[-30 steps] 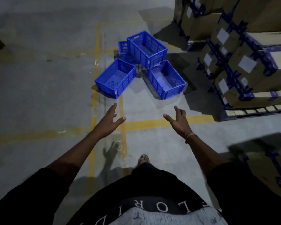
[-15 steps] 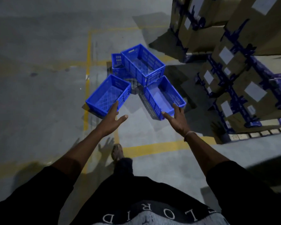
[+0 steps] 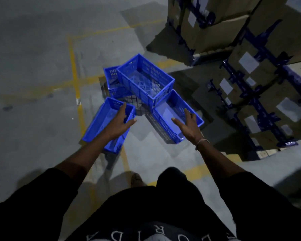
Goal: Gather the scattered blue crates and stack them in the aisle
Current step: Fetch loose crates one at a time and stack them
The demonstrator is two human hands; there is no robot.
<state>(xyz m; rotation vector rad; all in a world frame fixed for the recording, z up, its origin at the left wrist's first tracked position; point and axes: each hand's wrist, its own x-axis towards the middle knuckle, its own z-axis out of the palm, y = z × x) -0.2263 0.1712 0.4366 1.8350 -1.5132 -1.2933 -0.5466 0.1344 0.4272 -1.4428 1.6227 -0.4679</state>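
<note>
Black short sleeves (image 3: 33,197), white-lettered black shirt (image 3: 146,223), wrist band (image 3: 202,141)

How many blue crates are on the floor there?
4: one under the left hand, one under the right hand, one raised behind them, one partly hidden behind that.

Two hands reach over blue crates on the floor.

The left hand (image 3: 119,123) is open above the left crate (image 3: 101,122). The right hand (image 3: 188,126) is open above the right crate (image 3: 165,126).
</note>
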